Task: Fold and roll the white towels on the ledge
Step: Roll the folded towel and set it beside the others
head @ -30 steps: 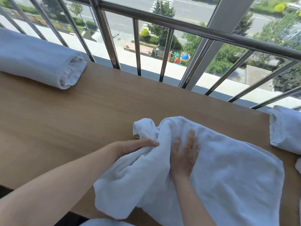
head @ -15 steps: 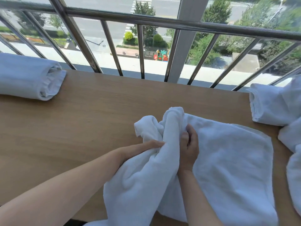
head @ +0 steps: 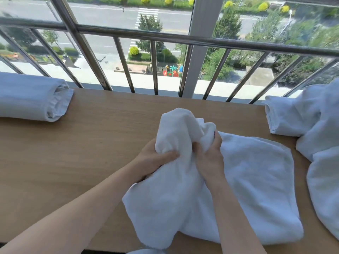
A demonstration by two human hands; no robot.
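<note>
A white terry cloth towel [head: 247, 180] lies on the light brown wooden ledge [head: 91, 153], a little to the right of the middle. Its right part is spread flat on the wood. Its far left part is gathered into a thick bunch and raised above the surface by both hands. The near left corner of this towel reaches the near edge of the ledge.

The left hand [head: 154, 160] grips the bunch from the left side. The thumb is pressed across the front of the cloth, and the other fingers are hidden behind it, so I cannot tell how much they are bent. The right hand [head: 209, 156] holds the bunch from the right side, with its fingers curled tightly round a fold of the cloth. The two hands are just beside each other, with only a ridge of cloth between them. Both forearms are bare and come in from the lower edge of the view.

At the far left of the ledge a rolled white towel [head: 31, 96] lies on its side, with its spiral end turned toward the middle. At the far right there is a second rolled white towel [head: 286, 116], and against it a loose heap of white towels [head: 326, 162] that runs down the right edge.

Behind the ledge stands a grey metal railing [head: 165, 35] with thin upright bars, and a white window post [head: 198, 46] crosses it. Below are a street with a zebra crossing, green trees and a small colourful playground.
</note>
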